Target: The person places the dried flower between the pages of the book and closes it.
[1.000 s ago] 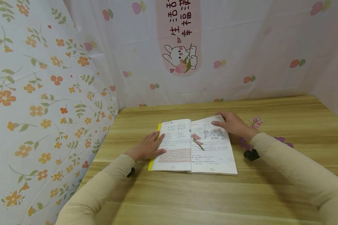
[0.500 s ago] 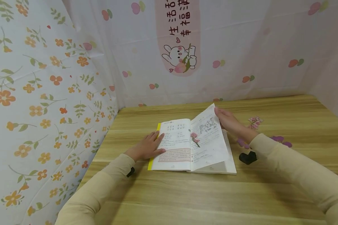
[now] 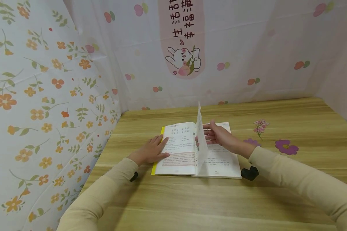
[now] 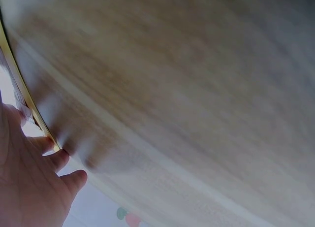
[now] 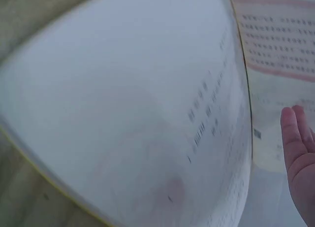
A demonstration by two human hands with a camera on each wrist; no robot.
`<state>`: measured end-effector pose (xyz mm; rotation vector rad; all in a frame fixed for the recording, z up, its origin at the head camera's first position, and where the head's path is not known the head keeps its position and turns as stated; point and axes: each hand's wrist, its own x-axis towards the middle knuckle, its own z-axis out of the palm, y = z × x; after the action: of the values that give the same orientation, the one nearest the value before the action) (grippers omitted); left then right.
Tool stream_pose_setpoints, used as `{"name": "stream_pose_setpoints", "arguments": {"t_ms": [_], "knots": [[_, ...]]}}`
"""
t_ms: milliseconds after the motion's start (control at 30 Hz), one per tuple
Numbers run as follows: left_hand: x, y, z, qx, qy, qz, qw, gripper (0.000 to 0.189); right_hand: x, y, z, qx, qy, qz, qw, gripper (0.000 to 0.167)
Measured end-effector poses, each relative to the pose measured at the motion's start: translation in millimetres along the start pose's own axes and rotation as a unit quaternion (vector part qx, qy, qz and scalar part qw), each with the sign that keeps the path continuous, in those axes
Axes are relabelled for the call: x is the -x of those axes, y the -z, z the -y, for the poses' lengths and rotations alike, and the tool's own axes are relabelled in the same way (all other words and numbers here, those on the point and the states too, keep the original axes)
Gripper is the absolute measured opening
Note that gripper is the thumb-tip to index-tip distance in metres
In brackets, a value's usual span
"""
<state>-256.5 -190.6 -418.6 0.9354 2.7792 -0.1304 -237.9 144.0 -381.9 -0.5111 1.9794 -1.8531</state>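
Note:
An open book [image 3: 176, 144] with a yellow cover lies on the wooden table. My left hand [image 3: 150, 150] rests on the left page, fingers spread near its outer edge; the left wrist view shows its fingertips by the yellow cover edge [image 4: 30, 101]. One page [image 3: 201, 147] stands almost upright at the spine. On its right side, my right hand [image 3: 224, 138] extends straight fingers against it, thumb raised. The right wrist view shows these fingers [image 5: 294, 138] beside printed paper. A pink flower sprig [image 3: 197, 143] sits near the spine, partly hidden by the raised page.
Right of the book lie another pink flower sprig [image 3: 260, 126], a purple flower [image 3: 287, 147] and a second purple one [image 3: 252, 142], partly covered by the right arm. A black device [image 3: 250, 173] is under the right wrist. Patterned cloth [image 3: 243, 48] hangs behind the table.
My right hand has lifted the right page by its upper corner and swung it left to nearly upright; its fingers have straightened. The flower sprig has tilted with the page. My left hand stays put.

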Motion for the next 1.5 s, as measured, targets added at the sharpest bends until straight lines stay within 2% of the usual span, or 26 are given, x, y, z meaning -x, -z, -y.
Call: {"name": "stream_pose_setpoints", "arguments": {"t_ms": [133,267,400,500,633,733,833,1033,1333,1500], "knots": [[-0.1,0.7,0.6,0.004,0.008,0.014,0.9999,0.078,1.8,-13,-4,0.047,0.019,0.021,0.9985,0.065],[-1.0,0.6,1.4,0.003,0.008,0.016,0.9998,0.077,4.0,-25,-8,0.113,0.045,0.036,0.992,0.056],[-1.7,-1.5,3.0,0.0,0.001,0.009,1.0,0.076,4.7,-34,-13,0.181,0.051,0.055,0.9805,0.063],[-1.3,-2.8,4.2,-0.009,-0.004,0.008,0.9999,0.074,5.0,-41,-15,0.228,0.04,0.065,0.9706,0.072],[1.4,-3.0,5.1,-0.021,-0.004,0.013,0.9997,0.068,3.5,-50,-17,0.269,0.047,0.086,0.9581,0.081],[3.9,-1.1,5.2,-0.019,-0.003,0.02,0.9996,0.064,2.2,-55,-19,0.292,0.068,0.102,0.9485,0.083],[5.9,0.4,6.0,-0.013,0.0,0.03,0.9995,0.062,1.2,-58,-19,0.33,0.07,0.107,0.9354,0.083],[8.2,-0.8,8.8,-0.012,0.006,0.038,0.9992,0.06,-0.8,-62,-23,0.405,0.079,0.129,0.9017,0.081],[9.6,-3.6,12.2,0.009,-0.003,0.017,0.9998,0.058,1.7,-66,-21,0.481,0.083,0.147,0.8605,0.075],[9.5,-3.0,14.3,0.026,-0.008,0.005,0.9996,0.06,1.1,-68,-22,0.507,0.098,0.147,0.8437,0.074]]}}
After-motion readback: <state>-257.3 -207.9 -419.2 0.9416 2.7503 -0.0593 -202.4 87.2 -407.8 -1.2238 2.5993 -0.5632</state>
